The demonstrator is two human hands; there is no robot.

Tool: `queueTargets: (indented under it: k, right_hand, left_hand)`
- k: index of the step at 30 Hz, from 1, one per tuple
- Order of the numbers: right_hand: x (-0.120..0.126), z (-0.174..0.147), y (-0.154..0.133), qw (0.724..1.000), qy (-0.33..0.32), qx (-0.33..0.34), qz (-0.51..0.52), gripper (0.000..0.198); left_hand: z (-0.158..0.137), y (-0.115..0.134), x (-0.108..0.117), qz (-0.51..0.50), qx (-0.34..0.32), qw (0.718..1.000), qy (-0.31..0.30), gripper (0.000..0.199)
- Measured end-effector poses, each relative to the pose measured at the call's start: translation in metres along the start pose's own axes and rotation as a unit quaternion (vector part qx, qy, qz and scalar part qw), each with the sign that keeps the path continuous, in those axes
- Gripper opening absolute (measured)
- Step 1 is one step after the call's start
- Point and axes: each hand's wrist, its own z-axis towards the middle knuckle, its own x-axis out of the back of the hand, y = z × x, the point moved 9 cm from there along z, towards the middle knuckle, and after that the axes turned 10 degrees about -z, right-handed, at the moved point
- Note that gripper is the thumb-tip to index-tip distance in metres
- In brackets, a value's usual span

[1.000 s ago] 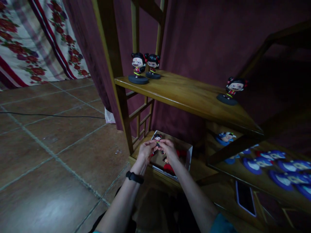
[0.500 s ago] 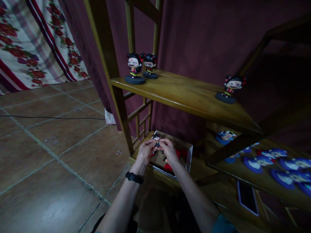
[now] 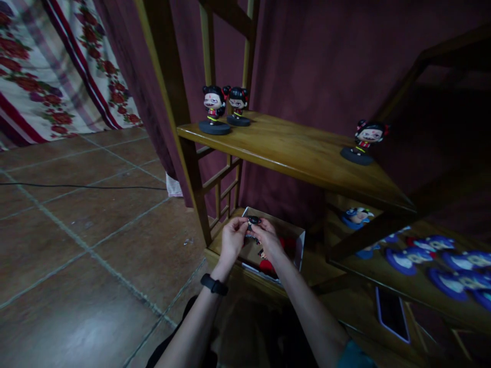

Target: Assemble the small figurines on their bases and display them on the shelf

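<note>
- Far over on my left, a floral curtain (image 3: 57,66) hangs down to the brown tiled floor (image 3: 107,245), where a thin black cable (image 3: 76,185) runs across the tiles.
- Next, two black-haired figurines (image 3: 213,102) stand upright near the left end of the wooden shelf (image 3: 299,140), close beside each other on round dark bases.
- Below them, the left hand (image 3: 233,239), a black wristband (image 3: 214,284) on its wrist, pinches one side of a small figurine (image 3: 253,220) with its fingertips.
- That small figurine is held up between both hands, over the white-edged box (image 3: 301,248); its dark head shows, the rest mostly covered by fingers.
- Inside the box, below the hands, lie red items (image 3: 265,265), partly hidden by the right forearm.
- The right hand (image 3: 269,239) pinches the small figurine from the other side.
- Further right, a third figurine (image 3: 369,135) stands near the shelf's right end.
- Lower down, several blue figures (image 3: 410,258) lie on another surface, with a phone (image 3: 393,314) below them.
</note>
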Motion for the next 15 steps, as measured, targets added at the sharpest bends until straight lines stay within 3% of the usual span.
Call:
queueTargets:
  k: [3, 9, 15]
  right_hand:
    - [-0.001, 0.000, -0.004, 1.000, 0.006, 0.011, -0.003, 0.024]
    - [-0.005, -0.003, -0.026, 0.992, -0.006, 0.076, -0.097, 0.022]
    - [-0.007, -0.009, -0.042, 0.985, 0.003, 0.116, -0.126, 0.022]
  left_hand:
    - [-0.001, 0.007, -0.001, 0.016, -0.032, 0.999, -0.002, 0.017]
    - [-0.003, 0.014, 0.000, -0.033, -0.025, 0.999, -0.004, 0.036]
    - [-0.003, 0.019, -0.002, -0.062, 0.025, 0.997, -0.030, 0.025]
